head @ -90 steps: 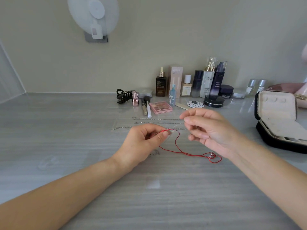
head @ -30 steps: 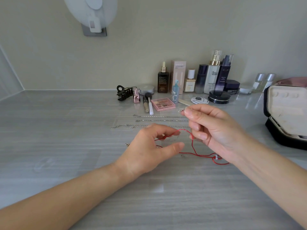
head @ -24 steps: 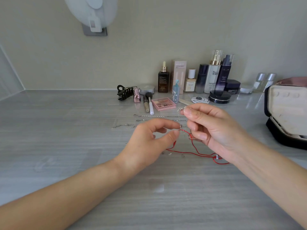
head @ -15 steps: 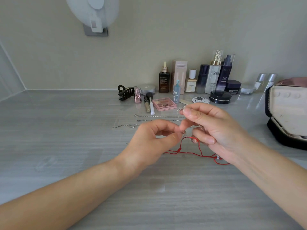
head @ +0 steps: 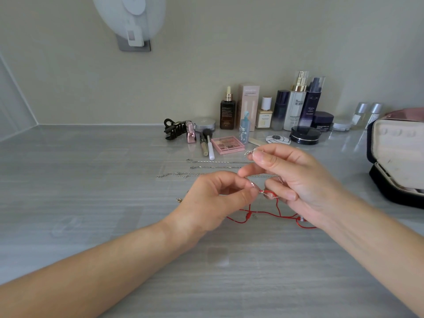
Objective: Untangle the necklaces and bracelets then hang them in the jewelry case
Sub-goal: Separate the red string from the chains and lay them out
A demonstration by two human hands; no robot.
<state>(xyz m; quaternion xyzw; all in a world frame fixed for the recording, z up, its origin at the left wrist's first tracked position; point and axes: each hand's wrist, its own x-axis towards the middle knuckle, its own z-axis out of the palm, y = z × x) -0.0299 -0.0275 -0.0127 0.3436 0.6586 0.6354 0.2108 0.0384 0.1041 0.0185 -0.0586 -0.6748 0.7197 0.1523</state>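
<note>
You are pinching a silver chain (head: 253,184) between your left hand (head: 213,199) and right hand (head: 300,182), left of the jewelry case (head: 397,157).

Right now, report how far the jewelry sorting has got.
Done: three thin silver chains lie straightened in a row on the grey table. In hand: the left hand and right hand pinch a fine silver chain snarled with the red cord bracelet. Left: freeing that pair, then hanging everything; the open black jewelry case shows nothing hung on its cream lid.
</note>
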